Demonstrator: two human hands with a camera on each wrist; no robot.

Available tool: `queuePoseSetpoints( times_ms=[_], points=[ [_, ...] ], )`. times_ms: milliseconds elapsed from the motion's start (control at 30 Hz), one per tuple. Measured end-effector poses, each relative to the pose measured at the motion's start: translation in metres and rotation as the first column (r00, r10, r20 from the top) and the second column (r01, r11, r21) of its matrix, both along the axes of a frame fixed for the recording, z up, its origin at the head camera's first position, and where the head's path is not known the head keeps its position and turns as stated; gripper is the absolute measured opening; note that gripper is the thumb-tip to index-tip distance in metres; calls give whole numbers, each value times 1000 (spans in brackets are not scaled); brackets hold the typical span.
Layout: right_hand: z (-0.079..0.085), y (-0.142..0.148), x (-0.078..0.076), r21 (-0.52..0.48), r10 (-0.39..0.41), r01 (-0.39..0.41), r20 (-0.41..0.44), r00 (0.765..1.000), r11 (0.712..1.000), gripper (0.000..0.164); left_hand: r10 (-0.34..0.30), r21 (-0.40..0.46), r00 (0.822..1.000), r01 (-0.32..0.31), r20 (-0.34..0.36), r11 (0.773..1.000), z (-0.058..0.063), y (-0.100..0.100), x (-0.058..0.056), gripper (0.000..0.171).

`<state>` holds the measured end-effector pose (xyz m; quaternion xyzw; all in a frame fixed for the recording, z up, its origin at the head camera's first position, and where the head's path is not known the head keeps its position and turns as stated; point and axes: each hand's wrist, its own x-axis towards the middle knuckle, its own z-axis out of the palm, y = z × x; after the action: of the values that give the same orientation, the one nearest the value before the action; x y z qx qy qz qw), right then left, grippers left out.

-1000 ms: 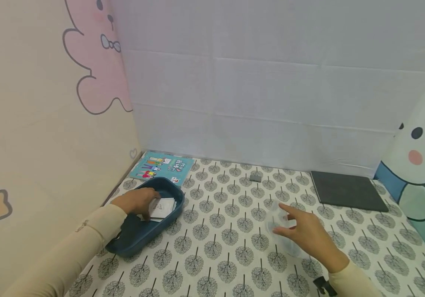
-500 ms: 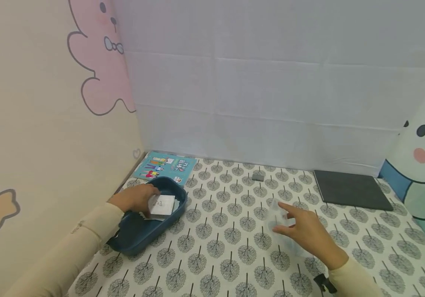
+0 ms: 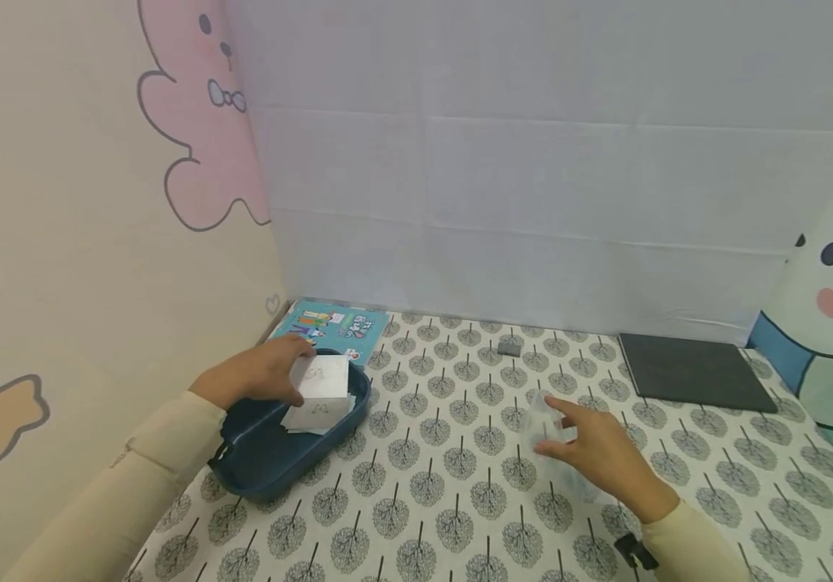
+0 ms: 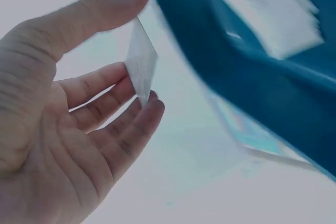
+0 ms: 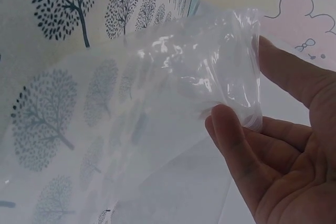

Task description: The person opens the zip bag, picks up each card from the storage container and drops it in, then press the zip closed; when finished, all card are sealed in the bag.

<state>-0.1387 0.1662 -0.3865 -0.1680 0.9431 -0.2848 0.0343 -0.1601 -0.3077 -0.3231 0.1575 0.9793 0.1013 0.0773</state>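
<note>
My left hand (image 3: 264,373) holds a small white card (image 3: 323,377) with a faint line drawing, its thumb at one edge and fingers at the opposite one. The card is tilted up over the blue plastic tray (image 3: 260,481), where more white cards (image 3: 317,414) lie stacked. In the left wrist view the card (image 4: 142,61) is seen nearly edge-on beside the tray's wall. My right hand (image 3: 602,453) holds a clear plastic bag (image 5: 178,72) by its mouth, thumb and fingers spreading it apart. The tablecloth's tree pattern shows through the bag.
A turquoise illustrated booklet (image 3: 358,331) lies behind the tray in the left corner. A small grey block (image 3: 509,349) is at the table's back, and a flat black panel (image 3: 693,373) lies at the back right. Walls stand behind and on both sides.
My left hand has lifted a white card up from the stack in the tray, turning its printed face toward me. The right hand keeps its hold on the plastic bag.
</note>
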Motion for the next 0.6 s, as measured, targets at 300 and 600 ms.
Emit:
queuePoseSetpoints(
  times_ms=[300,600],
  points=[
    [0,-4,-2,-25,7,-6,23,1000,1000,81,-124,-1,991,124,-57,992,14,71,10,73],
    [-3,-9,0,-31,20,-20,9,1000,999,76,-187,-67,975,180,-119,981,0,135,13,71]
  ],
)
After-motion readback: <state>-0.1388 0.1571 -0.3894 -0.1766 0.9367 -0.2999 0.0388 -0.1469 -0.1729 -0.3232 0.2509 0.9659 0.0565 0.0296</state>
